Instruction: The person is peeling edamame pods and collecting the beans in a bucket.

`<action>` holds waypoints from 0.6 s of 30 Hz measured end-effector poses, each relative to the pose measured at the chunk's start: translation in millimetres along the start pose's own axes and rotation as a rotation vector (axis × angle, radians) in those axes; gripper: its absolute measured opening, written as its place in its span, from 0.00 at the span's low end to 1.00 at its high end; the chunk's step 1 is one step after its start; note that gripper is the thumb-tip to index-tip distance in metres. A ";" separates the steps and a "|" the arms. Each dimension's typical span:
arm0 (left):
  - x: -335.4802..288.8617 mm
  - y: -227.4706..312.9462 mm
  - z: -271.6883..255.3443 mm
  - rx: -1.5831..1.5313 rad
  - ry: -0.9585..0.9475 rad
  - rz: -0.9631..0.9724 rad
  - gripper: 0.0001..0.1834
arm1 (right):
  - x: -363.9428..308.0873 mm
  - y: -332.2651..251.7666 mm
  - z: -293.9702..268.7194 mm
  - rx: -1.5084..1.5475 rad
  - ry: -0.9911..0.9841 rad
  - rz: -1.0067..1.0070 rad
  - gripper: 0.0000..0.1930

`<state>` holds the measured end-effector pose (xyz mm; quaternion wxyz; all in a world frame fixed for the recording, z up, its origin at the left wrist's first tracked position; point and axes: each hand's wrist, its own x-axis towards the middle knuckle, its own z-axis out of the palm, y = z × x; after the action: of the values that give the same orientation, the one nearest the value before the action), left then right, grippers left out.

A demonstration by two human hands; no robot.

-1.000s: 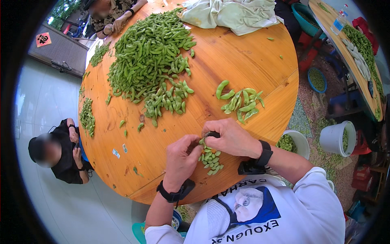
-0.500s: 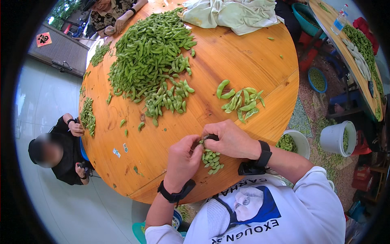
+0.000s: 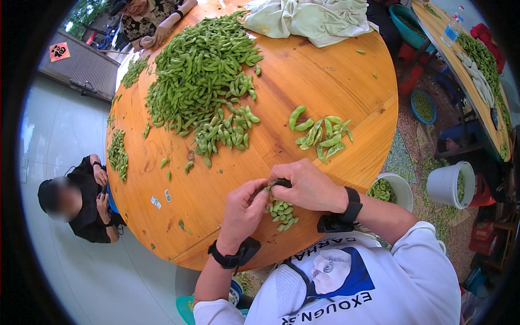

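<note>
Both my hands meet over the near edge of the round wooden table (image 3: 216, 238). In my left hand (image 3: 244, 208), thumb and fingers pinch a green edamame pod (image 3: 268, 188), mostly hidden by the fingertips. A small dark tool (image 3: 281, 183) sits at the fingers of my right hand (image 3: 311, 187), closed against the pod; its exact kind cannot be made out. Right below my fingertips lies a small heap of short green pods (image 3: 283, 215). Farther off to the right is a loose group of larger pods (image 3: 325, 135). A big mound of edamame pods (image 3: 200, 76) covers the table's far left part.
A crumpled pale cloth (image 3: 309, 21) lies at the far edge. White buckets (image 3: 449, 184) holding green pods stand on the floor at the right. One person (image 3: 76, 200) sits at the left, another person's hands (image 3: 157, 38) work at the far left. A second table (image 3: 466, 70) carries a bottle and pods.
My hands stay nearly in place, with my left wrist shifted slightly left. The person at the left has drawn both hands together off the table's edge.
</note>
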<state>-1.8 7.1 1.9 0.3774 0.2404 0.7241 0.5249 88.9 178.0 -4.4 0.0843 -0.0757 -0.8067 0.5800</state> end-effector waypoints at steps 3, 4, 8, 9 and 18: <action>0.4 -2.8 1.0 0.061 0.045 0.007 0.11 | -0.5 1.5 1.9 0.005 0.001 -0.018 0.09; 0.4 -1.7 0.7 0.060 0.043 0.008 0.11 | -0.3 4.9 2.3 0.004 0.002 -0.018 0.09; -3.0 3.1 0.2 0.443 0.145 0.277 0.09 | 2.1 11.5 -4.6 0.242 0.010 0.131 0.05; -3.8 4.4 1.6 0.455 0.150 0.313 0.08 | 2.6 10.4 -7.5 0.318 -0.006 0.227 0.04; -5.4 7.5 7.3 0.368 0.130 0.199 0.09 | 0.9 6.0 -10.8 0.545 -0.045 0.317 0.08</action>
<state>6.8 9.8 9.4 0.2260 0.3411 0.8033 0.4328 90.6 190.1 -6.7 -0.0078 -0.1622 -0.6013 0.7824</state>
